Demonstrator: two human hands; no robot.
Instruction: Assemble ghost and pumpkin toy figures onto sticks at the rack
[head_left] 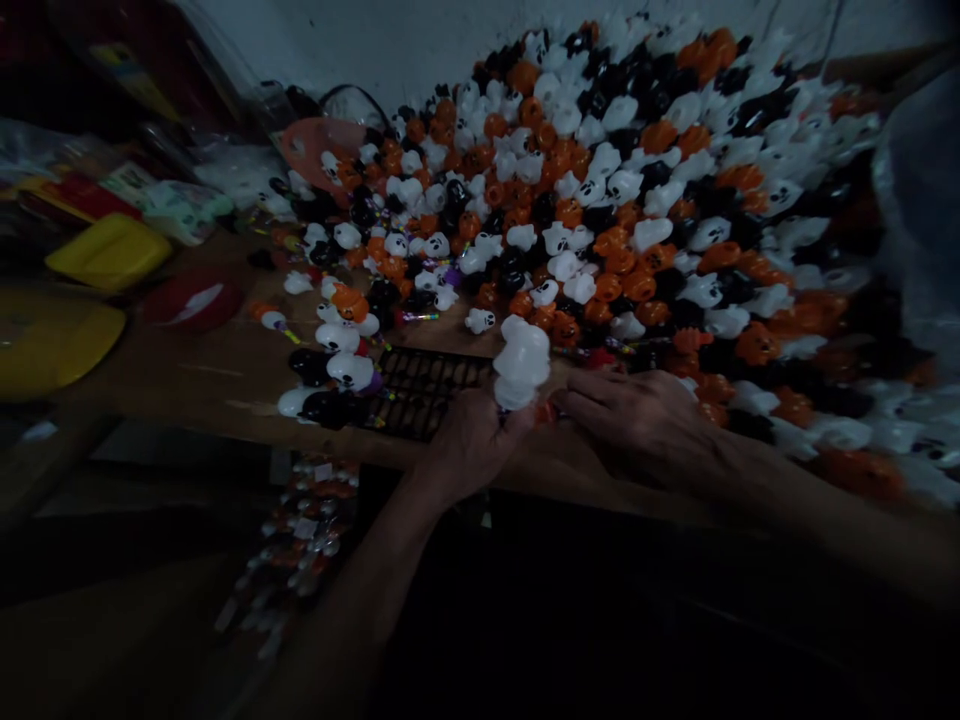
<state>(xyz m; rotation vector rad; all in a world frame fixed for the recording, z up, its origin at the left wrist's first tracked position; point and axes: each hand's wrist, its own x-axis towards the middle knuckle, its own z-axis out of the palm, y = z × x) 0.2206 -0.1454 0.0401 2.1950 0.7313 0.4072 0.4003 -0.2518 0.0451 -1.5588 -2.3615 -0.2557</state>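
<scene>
My left hand (472,440) is closed round the base of a white ghost figure (523,362), which stands upright and is smeared by motion. Right beside it, my right hand (634,415) is closed, its fingertips pinching something small that I cannot make out. A bit of orange (546,411) shows between the two hands. Behind my left hand lies a black slotted rack (420,375), with white, black and orange figures (351,371) lined up at its left end.
A large heap of small white, orange and black figures (570,240) fills the wooden table's (202,390) back and right. At left are a red dish (193,300) and yellow containers (111,252). More figures (307,530) lie below the table's front edge.
</scene>
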